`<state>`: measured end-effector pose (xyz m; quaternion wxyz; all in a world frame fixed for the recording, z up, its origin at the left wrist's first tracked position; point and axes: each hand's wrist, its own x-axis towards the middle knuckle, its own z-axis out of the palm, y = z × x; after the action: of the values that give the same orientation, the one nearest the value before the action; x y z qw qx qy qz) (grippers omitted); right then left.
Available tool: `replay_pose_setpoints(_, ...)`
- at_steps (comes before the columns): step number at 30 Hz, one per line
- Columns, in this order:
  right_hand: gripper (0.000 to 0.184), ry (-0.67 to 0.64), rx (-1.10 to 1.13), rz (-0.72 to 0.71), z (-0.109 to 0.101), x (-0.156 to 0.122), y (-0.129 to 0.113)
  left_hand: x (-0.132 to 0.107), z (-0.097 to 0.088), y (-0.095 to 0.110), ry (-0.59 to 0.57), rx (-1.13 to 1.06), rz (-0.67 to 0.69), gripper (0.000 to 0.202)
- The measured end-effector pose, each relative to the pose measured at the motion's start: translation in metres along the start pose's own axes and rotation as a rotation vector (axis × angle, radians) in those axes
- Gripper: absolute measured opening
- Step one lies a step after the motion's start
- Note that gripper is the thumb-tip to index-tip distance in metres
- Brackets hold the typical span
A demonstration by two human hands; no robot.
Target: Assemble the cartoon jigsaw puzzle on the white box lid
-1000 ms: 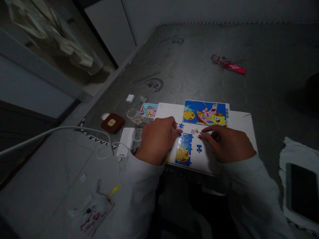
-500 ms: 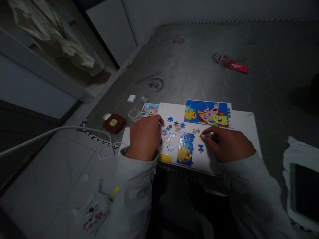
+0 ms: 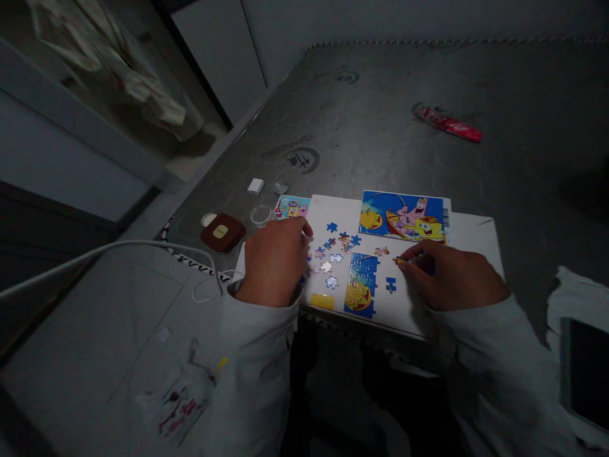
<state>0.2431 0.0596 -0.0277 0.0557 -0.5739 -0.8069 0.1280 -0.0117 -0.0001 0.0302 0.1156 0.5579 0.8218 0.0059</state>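
My right hand (image 3: 459, 276) is closed, its thumb and index finger pinching a small blue and yellow jigsaw piece (image 3: 400, 259) just over the white board (image 3: 469, 238). Below that lies a loose blue piece (image 3: 391, 284). A joined strip of jigsaw (image 3: 360, 289), blue with a burger picture, lies on the board between my hands. My left hand (image 3: 276, 260) rests at the board's left side, fingers bent down and mostly hidden under it. Several loose pieces (image 3: 335, 258) are scattered to its right. A cartoon picture card (image 3: 404, 217) lies along the board's far side.
Left of the board are a brown case (image 3: 222, 233), a clear round lid (image 3: 261, 216) and a white block (image 3: 255, 186). A red wrapper (image 3: 450, 124) lies far back on the table. A dark phone (image 3: 585, 368) is at the right. A white cable (image 3: 118, 244) crosses the left.
The view has shifted slightly, so the board sits a little further right. My right hand still pinches the piece, moved slightly away from the joined strip. My left hand stays in place.
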Motion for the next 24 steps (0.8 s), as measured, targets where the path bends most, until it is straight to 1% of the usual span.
replay_pose_setpoints(5, 0.022, -0.035, 0.012, 0.001, 0.003, 0.004, 0.006, 0.0, 0.0, -0.002, 0.008, 0.015, 0.001, 0.026)
replay_pose_setpoints(10, 0.017, 0.033, 0.013, -0.009, 0.002, 0.0, -0.001, 0.0, 0.001, -0.001, 0.008, 0.011, 0.002, 0.026)
replay_pose_setpoints(17, 0.018, -0.024, 0.026, 0.05, 0.001, 0.003, -0.003, 0.002, 0.001, -0.001, 0.007, 0.015, 0.002, 0.025)
replay_pose_setpoints(21, 0.015, -0.001, 0.049, 0.023, 0.0, 0.002, -0.005, 0.002, 0.0, 0.001, -0.005, 0.013, -0.004, 0.024)
replay_pose_setpoints(24, 0.016, 0.028, 0.031, 0.037, 0.0, 0.003, -0.009, 0.002, 0.0, 0.002, -0.004, 0.017, -0.013, 0.022)
